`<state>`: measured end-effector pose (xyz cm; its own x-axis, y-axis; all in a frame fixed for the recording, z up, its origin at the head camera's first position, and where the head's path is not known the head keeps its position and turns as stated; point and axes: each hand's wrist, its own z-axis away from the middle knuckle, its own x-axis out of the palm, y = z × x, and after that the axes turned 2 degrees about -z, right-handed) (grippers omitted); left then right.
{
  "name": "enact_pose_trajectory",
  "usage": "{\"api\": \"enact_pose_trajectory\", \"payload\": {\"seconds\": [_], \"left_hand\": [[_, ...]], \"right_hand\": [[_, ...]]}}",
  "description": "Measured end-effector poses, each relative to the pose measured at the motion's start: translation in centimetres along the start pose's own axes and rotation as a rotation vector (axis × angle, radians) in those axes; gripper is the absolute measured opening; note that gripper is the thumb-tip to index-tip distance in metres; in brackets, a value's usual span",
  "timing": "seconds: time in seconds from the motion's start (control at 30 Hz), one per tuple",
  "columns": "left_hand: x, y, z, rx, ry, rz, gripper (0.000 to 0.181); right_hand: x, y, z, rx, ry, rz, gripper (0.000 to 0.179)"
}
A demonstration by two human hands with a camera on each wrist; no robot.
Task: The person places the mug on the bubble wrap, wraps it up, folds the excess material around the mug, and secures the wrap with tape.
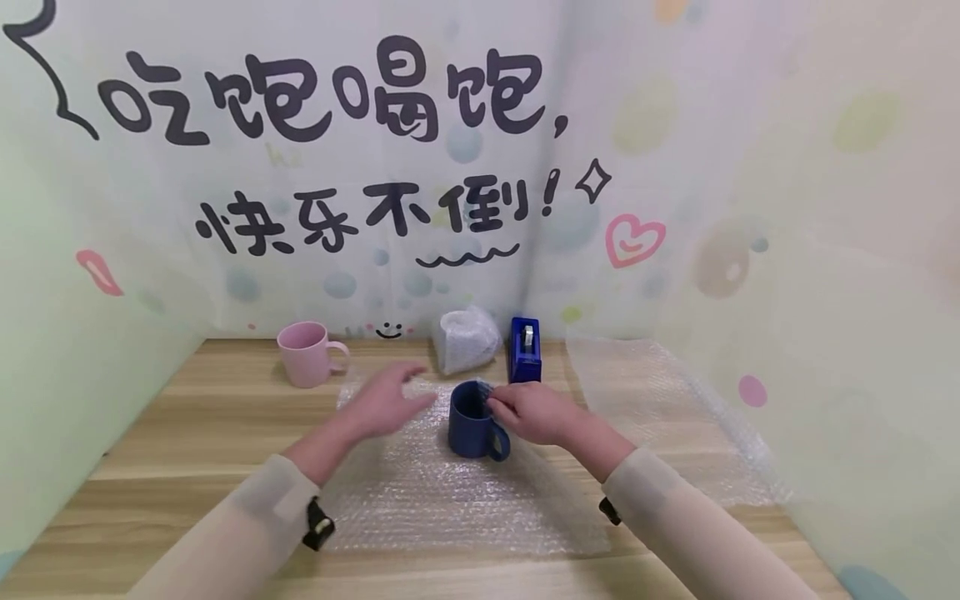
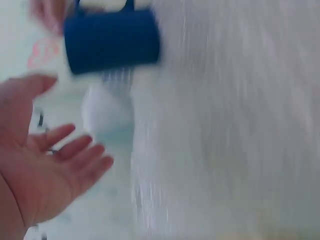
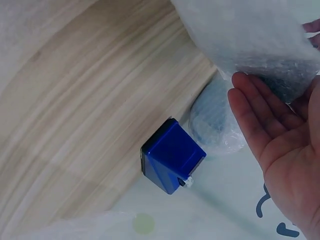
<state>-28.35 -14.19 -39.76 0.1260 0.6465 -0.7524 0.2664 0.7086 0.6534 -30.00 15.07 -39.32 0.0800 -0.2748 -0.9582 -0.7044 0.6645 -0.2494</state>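
Observation:
A dark blue mug (image 1: 467,435) (image 2: 112,42) stands upright on a flat sheet of bubble wrap (image 1: 442,517), its handle toward the front right. At the mug's rim, my right hand (image 1: 534,410) (image 3: 290,155) pinches an edge of the bubble wrap (image 3: 245,30), part of which goes over the rim into the mug. To the left of the mug my left hand (image 1: 381,404) (image 2: 50,170) hovers, fingers spread and loosely bent, touching nothing. Motion blurs the left wrist view.
A pink mug (image 1: 303,358) stands at the back left. Behind the blue mug is a bubble-wrapped bundle (image 1: 465,340), with a blue tape dispenser (image 1: 525,354) (image 3: 172,157) beside it. Another bubble wrap sheet (image 1: 637,392) lies at the right, against the wall.

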Motion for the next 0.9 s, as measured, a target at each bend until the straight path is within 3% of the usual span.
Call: {"api": "enact_pose_trajectory", "payload": {"seconds": [0.07, 0.13, 0.2, 0.3, 0.37, 0.47, 0.57, 0.73, 0.9], "left_hand": [[-1.9, -1.5, 0.4, -0.037, 0.076, -0.062, 0.065], [-3.3, -3.1, 0.8, -0.117, 0.117, -0.071, 0.065], [-4.1, -4.7, 1.3, -0.205, 0.113, -0.041, 0.068], [-4.3, -6.8, 1.7, -0.314, 0.056, 0.064, 0.067], [-4.1, -7.8, 1.6, -0.342, 0.034, 0.12, 0.05], [-4.0, -8.3, 1.6, -0.309, 0.038, 0.175, 0.031], [-4.3, -7.2, 1.5, -0.206, 0.016, 0.286, 0.026], [-4.4, -2.6, 1.0, -0.065, -0.121, 0.456, 0.029], [-2.0, 1.8, 0.5, 0.064, -0.175, 0.421, 0.025]], "right_hand": [[0.1, 0.0, 0.1, -0.007, 0.014, 0.013, 0.025], [0.2, 0.1, 0.2, -0.012, 0.027, 0.021, 0.025], [0.2, 0.1, 0.2, -0.013, 0.032, 0.021, 0.025], [0.3, 0.1, 0.3, -0.009, 0.033, 0.007, 0.024], [0.3, 0.1, 0.3, -0.004, 0.034, -0.006, 0.024], [0.4, 0.0, 0.2, -0.007, 0.038, -0.014, 0.023], [0.4, 0.0, 0.1, -0.02, 0.047, -0.01, 0.023], [0.2, 0.0, 0.0, -0.012, 0.047, -0.009, 0.024], [0.5, 0.0, 0.2, 0.031, 0.023, -0.045, 0.022]]}}
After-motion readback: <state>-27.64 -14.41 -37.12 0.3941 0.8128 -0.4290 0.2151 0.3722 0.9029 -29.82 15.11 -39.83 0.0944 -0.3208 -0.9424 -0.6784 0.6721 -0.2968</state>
